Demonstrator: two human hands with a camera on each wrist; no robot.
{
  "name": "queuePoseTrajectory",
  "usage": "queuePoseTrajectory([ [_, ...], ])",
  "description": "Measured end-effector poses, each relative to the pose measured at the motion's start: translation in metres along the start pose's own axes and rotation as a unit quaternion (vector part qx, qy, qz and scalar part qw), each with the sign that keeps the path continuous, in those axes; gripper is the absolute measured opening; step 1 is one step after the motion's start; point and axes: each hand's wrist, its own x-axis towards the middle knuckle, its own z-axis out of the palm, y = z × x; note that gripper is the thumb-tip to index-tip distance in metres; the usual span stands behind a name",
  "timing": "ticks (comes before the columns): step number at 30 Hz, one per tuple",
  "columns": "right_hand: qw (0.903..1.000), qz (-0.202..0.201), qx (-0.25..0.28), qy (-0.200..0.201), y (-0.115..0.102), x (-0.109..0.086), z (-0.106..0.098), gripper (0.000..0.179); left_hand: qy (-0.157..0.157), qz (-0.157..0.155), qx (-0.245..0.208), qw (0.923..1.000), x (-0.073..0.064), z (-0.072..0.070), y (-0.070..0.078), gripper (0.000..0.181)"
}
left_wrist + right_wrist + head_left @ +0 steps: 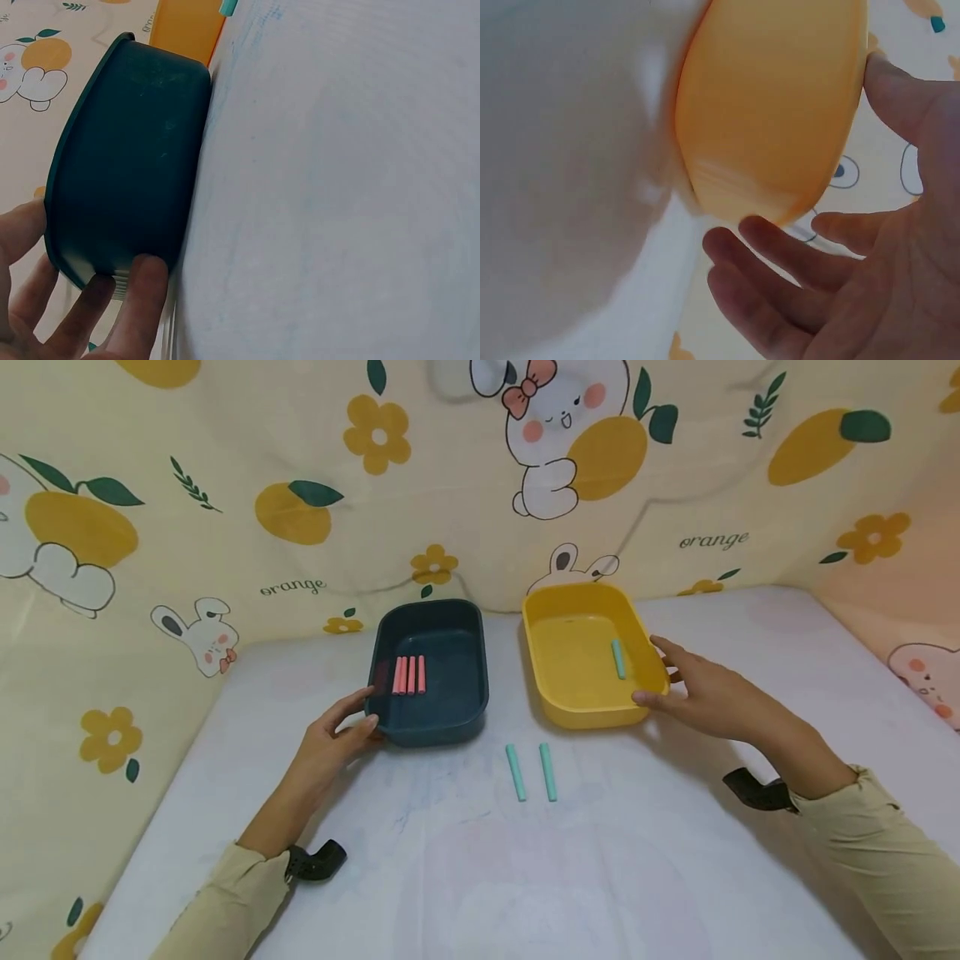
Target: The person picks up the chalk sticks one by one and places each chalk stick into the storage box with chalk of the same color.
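Several pink chalk sticks [409,675] lie side by side in a dark teal plastic bin [453,735]. The left hand [337,733] touches that bin's near left corner, its fingertips against the outer wall in the left wrist view. At the right side of a yellow bin [592,718] is the right hand [701,689], its thumb at the rim and its relaxed fingers spread beside the wall. One mint green chalk stick [618,659] lies inside the yellow bin. On the table in front are two more, a left green stick [516,772] and a right green stick [548,772].
A white cloth [480,877] with faint blue marks covers the table. Behind it hangs a cream curtain [450,485] printed with rabbits, oranges and flowers. Both wrists wear a black device, one on the left sleeve [232,893] and one by the right sleeve [862,835].
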Motion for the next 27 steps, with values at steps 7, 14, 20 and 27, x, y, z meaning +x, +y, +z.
queuePoseTrajectory([
  [7, 0.9997, -0.007, 0.013, -0.022, 0.003, 0.004, 0.003, 0.104, -0.001, 0.003, -0.001, 1.0, 0.0, 0.0, 0.001, 0.058],
  [14, 0.9989, -0.016, 0.035, -0.028, 0.005, 0.009, 0.006, 0.104, -0.001, -0.003, -0.001, 1.0, 0.001, -0.002, 0.0, 0.063],
  [20, 0.9973, -0.026, 0.057, -0.038, 0.009, 0.014, 0.008, 0.108, 0.001, -0.005, 0.003, 1.0, 0.002, -0.003, 0.0, 0.058],
  [27, 0.9968, -0.028, 0.061, -0.044, 0.013, 0.012, 0.006, 0.11, 0.009, 0.01, 0.006, 0.9999, 0.002, -0.001, 0.001, 0.06],
])
